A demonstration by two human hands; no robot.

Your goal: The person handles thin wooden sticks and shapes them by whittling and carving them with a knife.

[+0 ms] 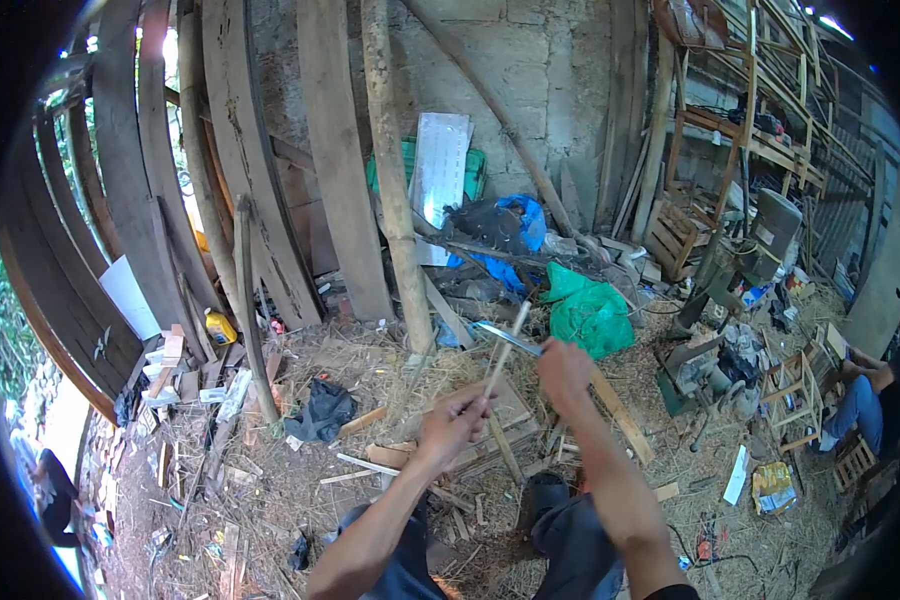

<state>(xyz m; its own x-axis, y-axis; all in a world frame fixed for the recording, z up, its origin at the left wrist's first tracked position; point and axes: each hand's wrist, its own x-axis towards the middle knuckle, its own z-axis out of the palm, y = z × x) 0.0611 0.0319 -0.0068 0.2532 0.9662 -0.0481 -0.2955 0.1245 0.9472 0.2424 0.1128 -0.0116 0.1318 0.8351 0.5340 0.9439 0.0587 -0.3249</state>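
Note:
In my left hand (453,428) is a thin pale wooden stick (507,348), gripped near its lower end and slanting up to the right. My right hand (564,370) is closed around the handle end of a knife (510,338). Its shiny blade points up and left and crosses the stick near the upper part; whether the edge touches the wood I cannot tell. The knife's handle is hidden inside my fingers. Below my hands, wooden boards (505,408) lie on the straw-covered ground between my feet and the post.
A wooden post (390,180) stands ahead. Behind it are a green sack (585,312) and blue plastic (530,225). A black plastic bag (322,410) and a yellow bottle (220,327) lie to the left. At the right, a person (862,405) sits near a small wooden frame (792,400).

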